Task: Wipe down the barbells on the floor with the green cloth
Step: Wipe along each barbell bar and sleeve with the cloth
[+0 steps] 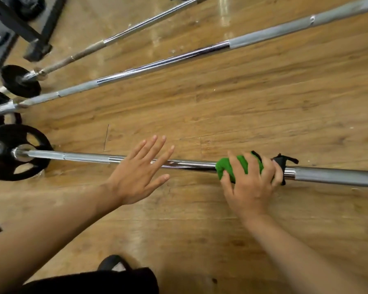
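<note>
Currently wiping the nearest barbell (189, 164), right grip (251, 183) clenching the green cloth (225, 166), left grip (136, 177) spread empty, probably sliding leftward next.

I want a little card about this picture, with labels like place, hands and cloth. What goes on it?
place: wooden floor
barbells: three lying on it: nearest barbell, middle barbell, far barbell
right hand: grips the green cloth wrapped round the nearest barbell
left hand: open, fingers straight, over the same bar; touching it or not, cannot tell
plate: black plate on the nearest barbell's left end
extra: black strap beside the cloth
</note>
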The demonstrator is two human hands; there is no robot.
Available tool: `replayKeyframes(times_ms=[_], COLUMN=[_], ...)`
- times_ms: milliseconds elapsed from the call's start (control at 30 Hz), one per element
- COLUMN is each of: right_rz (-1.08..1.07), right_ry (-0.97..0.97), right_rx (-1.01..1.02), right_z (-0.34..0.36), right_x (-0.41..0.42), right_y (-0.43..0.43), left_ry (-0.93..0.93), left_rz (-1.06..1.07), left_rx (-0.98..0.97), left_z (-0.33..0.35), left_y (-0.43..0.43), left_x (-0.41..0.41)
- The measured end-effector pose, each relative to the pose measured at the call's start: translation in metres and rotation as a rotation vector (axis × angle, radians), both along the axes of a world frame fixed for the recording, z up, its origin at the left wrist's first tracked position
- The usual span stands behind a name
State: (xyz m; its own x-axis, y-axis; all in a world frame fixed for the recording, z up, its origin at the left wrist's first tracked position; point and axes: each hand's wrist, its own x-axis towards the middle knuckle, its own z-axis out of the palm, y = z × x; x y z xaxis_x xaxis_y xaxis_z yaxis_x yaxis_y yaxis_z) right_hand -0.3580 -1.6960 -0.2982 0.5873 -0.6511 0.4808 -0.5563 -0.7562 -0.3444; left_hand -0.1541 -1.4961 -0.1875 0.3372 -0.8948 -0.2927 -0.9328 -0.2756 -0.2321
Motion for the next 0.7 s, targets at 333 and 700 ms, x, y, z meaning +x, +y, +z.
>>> replayKeyframes(times_ms=[333,700], right_rz=[-0.056,-0.171], right_ry=[0.038,0.100], right_rx=[-0.159,-0.248], right_z=[-0.014,-0.019], right_x=[0.007,0.016], right_y=[-0.008,-0.013], left_ry=[0.084,0.189], left_rz=[-0.209,-0.536], left_rx=[-0.089,-0.222], left_z=[-0.033,-0.065], left_y=[0.014,0.013], left_x=[0.050,0.110])
